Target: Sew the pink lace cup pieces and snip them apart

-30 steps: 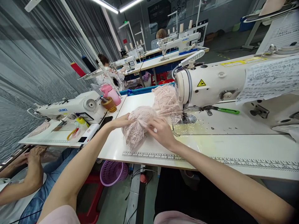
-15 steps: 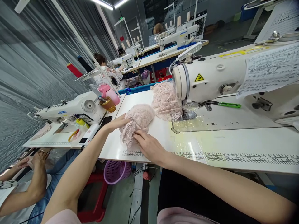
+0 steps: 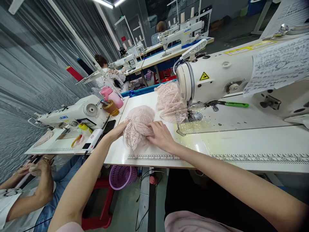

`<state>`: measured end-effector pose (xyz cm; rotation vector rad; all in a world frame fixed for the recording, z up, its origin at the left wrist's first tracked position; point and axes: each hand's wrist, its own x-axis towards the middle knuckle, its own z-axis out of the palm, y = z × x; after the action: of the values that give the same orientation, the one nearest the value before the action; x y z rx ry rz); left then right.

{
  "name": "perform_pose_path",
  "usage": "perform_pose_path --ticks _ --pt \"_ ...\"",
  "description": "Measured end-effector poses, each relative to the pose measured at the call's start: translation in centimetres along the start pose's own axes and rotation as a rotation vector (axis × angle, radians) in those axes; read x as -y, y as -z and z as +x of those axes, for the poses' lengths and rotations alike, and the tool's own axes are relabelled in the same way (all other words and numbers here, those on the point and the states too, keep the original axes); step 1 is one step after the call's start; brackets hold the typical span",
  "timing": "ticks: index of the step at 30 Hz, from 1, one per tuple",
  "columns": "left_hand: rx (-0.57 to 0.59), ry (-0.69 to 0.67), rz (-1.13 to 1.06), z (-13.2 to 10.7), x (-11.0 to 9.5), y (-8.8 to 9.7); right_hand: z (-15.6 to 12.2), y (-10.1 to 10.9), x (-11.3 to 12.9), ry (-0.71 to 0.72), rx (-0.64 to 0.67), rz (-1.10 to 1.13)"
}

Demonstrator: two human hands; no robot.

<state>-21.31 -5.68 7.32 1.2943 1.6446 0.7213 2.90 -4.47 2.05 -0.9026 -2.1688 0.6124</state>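
A rounded bundle of pale pink lace fabric (image 3: 138,116) lies on the white sewing table (image 3: 200,145), its scalloped edge hanging toward me. My left hand (image 3: 117,131) holds its left side, with the fingertips partly hidden by the lace. On the right side, my right hand (image 3: 160,135) has its fingers closed on a fold of the same fabric. Behind and to the right, a second heap of pink lace (image 3: 169,101) reaches up to the needle area of the sewing machine (image 3: 214,75).
Green-handled thread snips (image 3: 233,104) lie on the machine bed. Left of the bundle are a phone (image 3: 109,126), an amber cup (image 3: 111,108) and a pink bottle (image 3: 112,96). A co-worker's hands (image 3: 40,167) are at lower left. A purple basket (image 3: 123,177) stands below the table.
My right hand has moved up and right along the bundle. The lace has been turned, so its scalloped edge now shows at the front. My left hand stays on the left side.
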Motion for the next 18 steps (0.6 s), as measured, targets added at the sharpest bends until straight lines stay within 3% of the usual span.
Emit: perform_pose_path --ticks 3,7,12,16,18 --pt "-0.03 0.022 -0.066 0.1 0.8 -0.1 0.4 0.1 -0.4 0.058 0.066 -0.032" --pt "-0.055 0.027 -0.125 0.4 1.7 -0.3 -1.3 -0.6 1.5 0.147 0.139 -0.027" --pt "-0.05 0.013 -0.12 0.4 2.0 -0.4 -2.1 -1.1 3.2 0.397 0.197 -0.054" --pt "-0.046 -0.011 -0.048 0.1 1.1 -0.6 0.8 -0.7 2.4 0.101 -0.032 0.128" --pt "-0.076 -0.037 0.005 -0.1 0.6 -0.6 2.3 -0.6 1.9 0.008 -0.08 0.151"
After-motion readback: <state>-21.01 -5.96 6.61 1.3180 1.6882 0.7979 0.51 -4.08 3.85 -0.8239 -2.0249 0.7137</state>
